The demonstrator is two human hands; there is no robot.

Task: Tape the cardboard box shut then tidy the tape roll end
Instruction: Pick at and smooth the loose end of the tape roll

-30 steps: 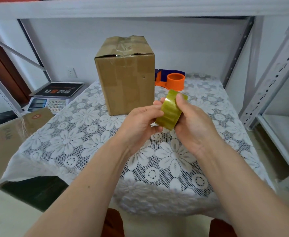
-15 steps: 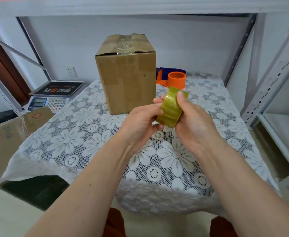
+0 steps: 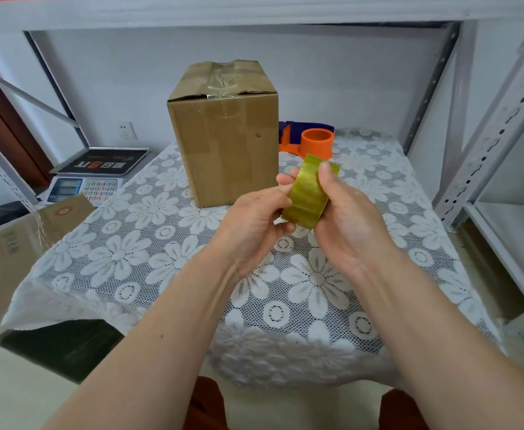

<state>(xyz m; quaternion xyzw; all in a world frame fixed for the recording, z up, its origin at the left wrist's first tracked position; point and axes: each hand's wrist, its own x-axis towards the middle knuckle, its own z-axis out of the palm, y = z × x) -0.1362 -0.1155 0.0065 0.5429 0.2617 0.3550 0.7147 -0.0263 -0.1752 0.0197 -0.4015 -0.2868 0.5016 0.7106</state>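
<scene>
A yellowish clear tape roll (image 3: 307, 193) is held above the table between both hands. My left hand (image 3: 254, 218) grips its left side with fingertips behind it. My right hand (image 3: 344, 218) grips the right side, thumb pressed on the roll's outer face near the top. The brown cardboard box (image 3: 226, 138) stands upright behind the hands, its top flaps closed under wrinkled clear tape that runs down the front.
An orange and blue tape dispenser (image 3: 313, 141) lies behind the box to the right. The table wears a white lace floral cloth (image 3: 149, 243). A digital scale (image 3: 93, 178) and another carton (image 3: 21, 243) sit at left. Metal shelf posts (image 3: 496, 119) stand at right.
Both hands stay on the roll in nearly the same place. The right thumb has shifted slightly along the roll's outer face.
</scene>
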